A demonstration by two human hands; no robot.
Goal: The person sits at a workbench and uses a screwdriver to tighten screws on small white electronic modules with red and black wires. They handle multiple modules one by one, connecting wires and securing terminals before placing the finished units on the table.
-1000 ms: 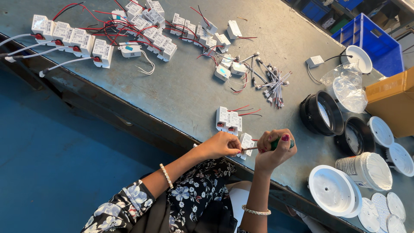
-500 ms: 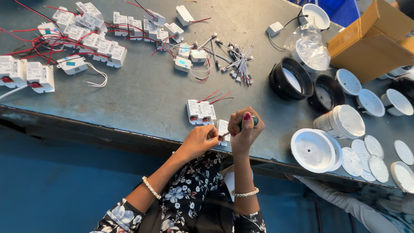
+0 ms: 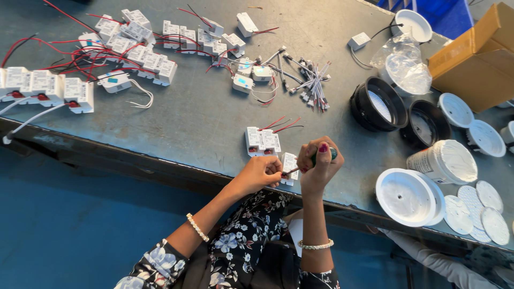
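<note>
At the near edge of the grey table [image 3: 203, 128], the left hand [image 3: 261, 174] pinches a small white box [image 3: 289, 163] against the tabletop, while the right hand [image 3: 319, 166] is clenched around a green-handled screwdriver [image 3: 313, 159] whose tip slants down to the left into the box. To do this well, I judge the left fingers should pin the box flat so it cannot twist, and the blade should sit square in the screw before turning, with light downward pressure. Just beyond the box lie two more white boxes [image 3: 262, 141] with red wires. Compared with half a second ago, the view has drifted: the whole table sits further right and nearer, the cardboard carton [image 3: 476, 56] now cut by the right edge, while both hands keep the same grip and place at the box.
</note>
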